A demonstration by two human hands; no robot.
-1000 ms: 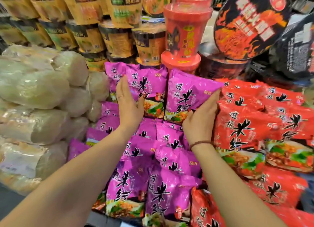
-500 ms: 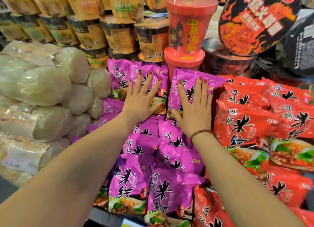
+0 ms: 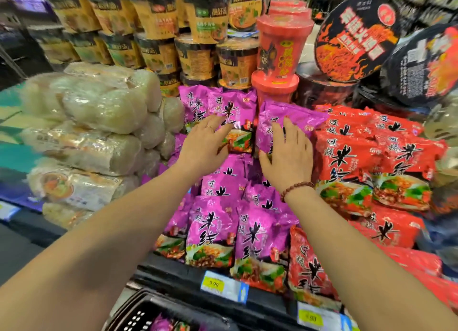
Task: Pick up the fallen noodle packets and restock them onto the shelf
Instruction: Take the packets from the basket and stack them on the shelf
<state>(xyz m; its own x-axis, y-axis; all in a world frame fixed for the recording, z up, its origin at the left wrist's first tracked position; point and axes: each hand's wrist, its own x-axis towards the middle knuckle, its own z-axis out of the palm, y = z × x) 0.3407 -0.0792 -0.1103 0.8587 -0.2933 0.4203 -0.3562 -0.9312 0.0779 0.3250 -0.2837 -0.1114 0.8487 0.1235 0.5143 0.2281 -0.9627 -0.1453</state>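
Observation:
Purple noodle packets fill the middle of the shelf in stacked rows. My left hand lies flat, fingers spread, on the upper left purple packet. My right hand rests flat on the upper right purple packet, which leans against the red packets. Neither hand grips anything. Lower purple packets stand at the shelf's front edge. A black basket at the bottom holds at least one purple packet.
Red noodle packets crowd the right side. Clear bags of pale noodles pile up on the left. Yellow cup noodles, a red cup and black bowls stand behind. Price tags line the shelf edge.
Both hands went from cupping the sides of the top purple packets to lying flat on them. The view has pulled back and down, showing the shelf edge and basket.

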